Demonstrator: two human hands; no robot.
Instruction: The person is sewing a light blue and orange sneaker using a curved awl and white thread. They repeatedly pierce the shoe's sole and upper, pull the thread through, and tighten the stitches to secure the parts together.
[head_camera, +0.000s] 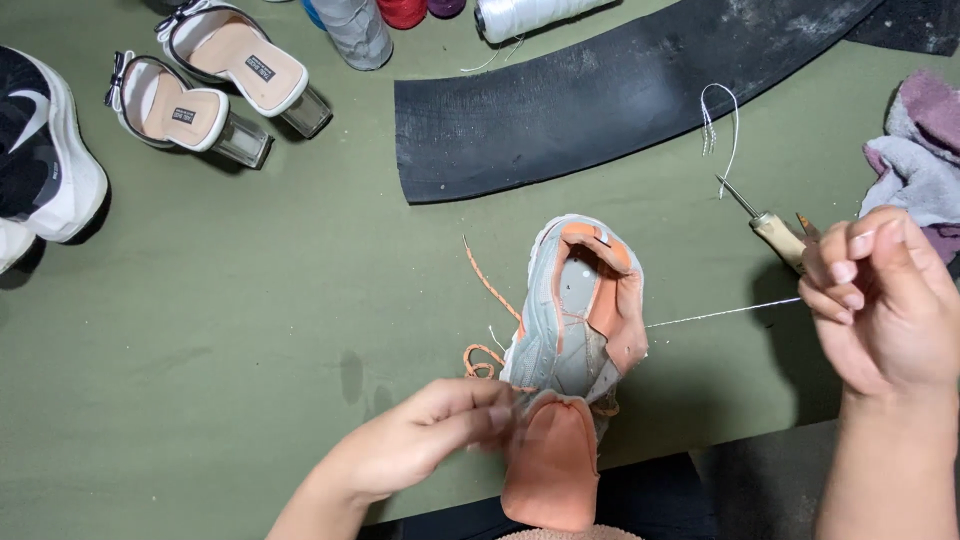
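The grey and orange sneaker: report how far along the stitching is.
Looks done: a white thread already runs taut from the sneaker, so some stitching seems started. In hand: the left hand pinches the orange tongue, while the right hand pulls the thread and holds the awl. Left: the orange collar lining hangs loose; how many stitches remain cannot be seen.

spools (400, 12): cut off by top edge
black and white sneaker (35, 150): cut by left edge
awl (775, 232) handle: partly hidden behind right hand (885, 300)
rags (920, 150): cut by right edge
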